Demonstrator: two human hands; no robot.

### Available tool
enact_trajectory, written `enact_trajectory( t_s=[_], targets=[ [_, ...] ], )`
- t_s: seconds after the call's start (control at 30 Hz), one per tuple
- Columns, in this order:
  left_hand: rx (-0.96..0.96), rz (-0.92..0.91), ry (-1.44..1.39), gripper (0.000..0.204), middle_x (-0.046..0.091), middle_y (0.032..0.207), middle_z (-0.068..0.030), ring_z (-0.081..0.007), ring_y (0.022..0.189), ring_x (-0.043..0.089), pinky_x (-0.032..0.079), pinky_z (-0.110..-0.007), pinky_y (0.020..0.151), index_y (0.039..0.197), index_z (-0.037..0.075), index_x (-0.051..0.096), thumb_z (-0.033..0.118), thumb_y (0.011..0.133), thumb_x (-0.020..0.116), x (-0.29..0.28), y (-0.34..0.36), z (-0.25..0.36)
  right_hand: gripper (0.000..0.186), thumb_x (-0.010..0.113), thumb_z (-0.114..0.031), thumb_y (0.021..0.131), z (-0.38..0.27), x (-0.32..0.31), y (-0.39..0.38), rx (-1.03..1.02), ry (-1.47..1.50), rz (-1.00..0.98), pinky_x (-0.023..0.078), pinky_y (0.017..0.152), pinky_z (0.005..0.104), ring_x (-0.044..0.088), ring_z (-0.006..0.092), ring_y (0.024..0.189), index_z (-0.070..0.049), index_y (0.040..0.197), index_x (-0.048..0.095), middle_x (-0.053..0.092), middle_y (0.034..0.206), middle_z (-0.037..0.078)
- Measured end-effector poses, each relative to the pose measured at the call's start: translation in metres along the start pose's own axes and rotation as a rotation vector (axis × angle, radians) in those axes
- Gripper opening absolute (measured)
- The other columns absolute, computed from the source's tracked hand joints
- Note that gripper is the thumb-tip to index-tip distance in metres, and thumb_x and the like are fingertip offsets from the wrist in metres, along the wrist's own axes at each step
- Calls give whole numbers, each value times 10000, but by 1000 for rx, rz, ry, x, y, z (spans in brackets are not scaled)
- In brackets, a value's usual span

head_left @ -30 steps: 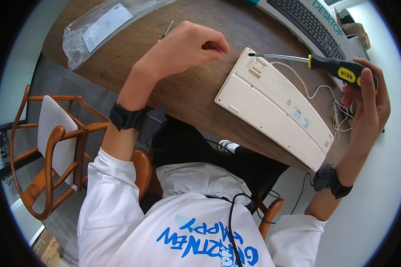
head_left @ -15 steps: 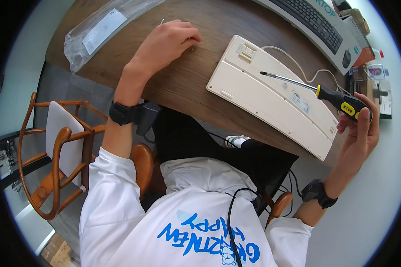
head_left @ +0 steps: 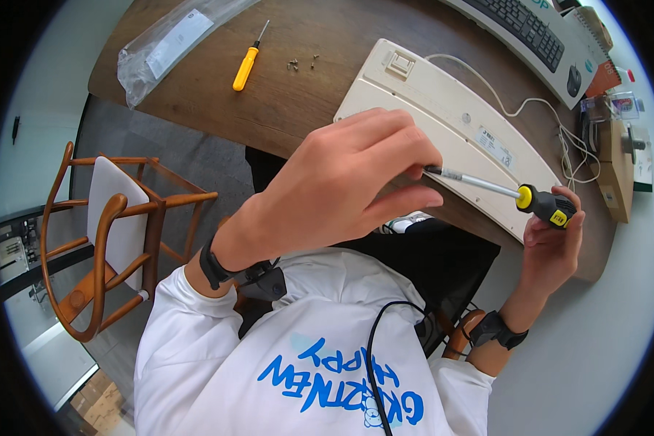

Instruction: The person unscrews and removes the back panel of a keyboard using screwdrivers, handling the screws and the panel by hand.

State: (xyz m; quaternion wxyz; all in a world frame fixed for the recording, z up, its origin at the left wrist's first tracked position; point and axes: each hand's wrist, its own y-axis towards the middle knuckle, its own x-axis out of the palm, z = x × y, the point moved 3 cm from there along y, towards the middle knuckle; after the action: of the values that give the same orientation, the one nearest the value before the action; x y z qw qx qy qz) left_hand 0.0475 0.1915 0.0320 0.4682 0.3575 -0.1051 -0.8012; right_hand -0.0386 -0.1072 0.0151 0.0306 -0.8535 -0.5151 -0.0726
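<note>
**Black driver (head_left: pixel 498 187) gripped in right hand (head_left: pixel 548 236)**

Bag (head_left: pixel 142 76) far left of left hand (head_left: pixel 349 178); white slip (head_left: pixel 180 42) inside. Yellow driver (head_left: pixel 245 69), then screws (head_left: pixel 294 65), beyond left hand. Table (head_left: pixel 203 98) edge runs behind it. Left fingers half-curled at driver tip; cannot tell if holding. Keyboard (head_left: pixel 458 120) face-down beyond, between both hands. Carton (head_left: pixel 616 174) right of right hand.

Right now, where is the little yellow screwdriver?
In the head view, the yellow screwdriver lies at the upper left on the wooden table, between the plastic bag and the screws.
</note>
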Motion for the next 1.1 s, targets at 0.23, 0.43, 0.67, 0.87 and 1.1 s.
enact_trajectory(
  t_s=[0.23, 0.43, 0.67, 0.87, 1.1],
  targets=[
    [143, 7, 59, 202, 590, 735, -61, -223, 674, 576, 438, -324, 551, 848, 44, 693, 55, 718, 847, 10, 0, 22, 512, 458, -401, 1074, 9, -19, -24, 97, 107, -21, 453, 426, 217, 594, 120, 515, 70, 1254, 549, 664, 713, 119],
    [209, -87, 138, 213, 519, 662, -50, -199, 594, 460, 318, -318, 490, 754, 49, 680, 98, 645, 856, 18, -4, 33, 524, 484, -407, 1061, 13, -37, -37, 94, 78, -44, 435, 416, 205, 588, 114, 514, 83, 1231, 551, 671, 742, 126],
    [215, -119, 155, 228, 470, 620, -34, -193, 574, 409, 274, -327, 485, 714, 61, 657, 116, 617, 856, 23, -8, 42, 509, 503, -388, 1053, 14, -48, -46, 106, 92, -67, 415, 399, 206, 560, 114, 471, 93, 1213, 544, 663, 722, 128],
    [230, -134, 157, 229, 469, 617, -27, -195, 566, 393, 273, -332, 486, 708, 64, 652, 125, 621, 855, 24, -6, 48, 492, 504, -378, 1051, 17, -55, -53, 144, 125, -87, 409, 393, 208, 565, 118, 481, 91, 1198, 543, 653, 717, 126],
    [258, -80, 80, 238, 481, 603, -17, -169, 533, 378, 256, -314, 470, 715, 64, 656, 140, 650, 873, 37, -9, 60, 469, 473, -390, 1060, 24, -48, -53, 176, 192, 10, 352, 370, 205, 509, 93, 485, 61, 1155, 561, 615, 706, 85]
  ],
)
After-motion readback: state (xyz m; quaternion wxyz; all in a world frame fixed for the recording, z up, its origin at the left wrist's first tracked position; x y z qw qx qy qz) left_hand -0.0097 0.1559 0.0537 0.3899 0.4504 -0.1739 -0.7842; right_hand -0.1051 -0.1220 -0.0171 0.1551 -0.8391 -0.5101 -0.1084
